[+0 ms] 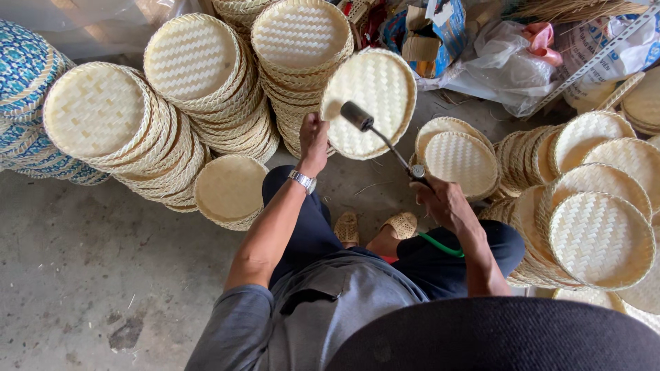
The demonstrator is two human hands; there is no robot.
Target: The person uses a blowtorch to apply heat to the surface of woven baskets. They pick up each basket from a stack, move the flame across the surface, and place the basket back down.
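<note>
Dozens of round woven trays point(199, 65) stand in stacks on a bare concrete floor point(82, 261), at ten to twelve o'clock and again at three point(601, 237). Plastic bags point(509, 65) lie at one o'clock. Left hand point(313, 137) — fingers closed — grips the rim of a tilted tray point(375, 103) at twelve. Right hand point(443, 203) clasps a gas torch point(385, 141), its head just beside that tray.
</note>
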